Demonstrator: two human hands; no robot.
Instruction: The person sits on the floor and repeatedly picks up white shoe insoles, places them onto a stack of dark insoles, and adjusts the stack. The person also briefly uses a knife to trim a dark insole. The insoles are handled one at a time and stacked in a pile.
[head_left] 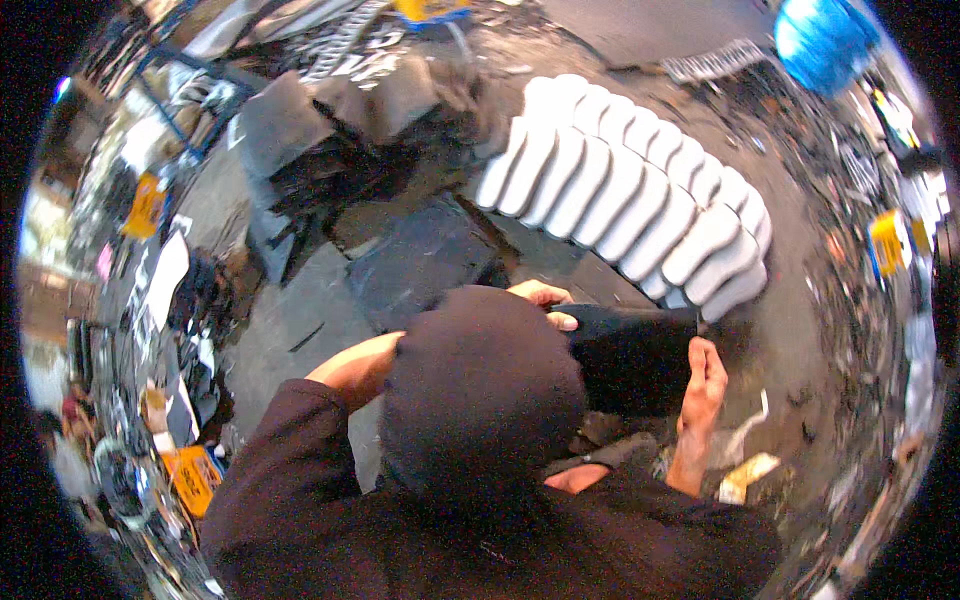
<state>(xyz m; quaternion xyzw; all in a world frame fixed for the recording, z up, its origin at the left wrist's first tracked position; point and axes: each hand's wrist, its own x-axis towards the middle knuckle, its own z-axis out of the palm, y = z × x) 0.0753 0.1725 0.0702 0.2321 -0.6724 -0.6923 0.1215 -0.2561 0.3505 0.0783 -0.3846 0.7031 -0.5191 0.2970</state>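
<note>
A black flat sheet [636, 352] is stretched between my two hands. My left hand [545, 300] is closed on its upper left edge, with the thumb lying on top; a dark cap [480, 370] hides the wrist. At the sheet's right edge my right hand [705, 375] has its fingers curled against the upper corner. A thin dark line shows above those fingers, too blurred to name. Just beyond the sheet lie several white insole-shaped pieces [610, 200], overlapping in curved rows on the floor.
Dark sheets [375, 120] are heaped at the far left, with a flat dark panel [425, 255] nearer. A blue drum [825, 45] stands far right. Yellow-and-blue containers [195, 478] and scraps line the sides. A pale yellow scrap [748, 478] lies near my right forearm.
</note>
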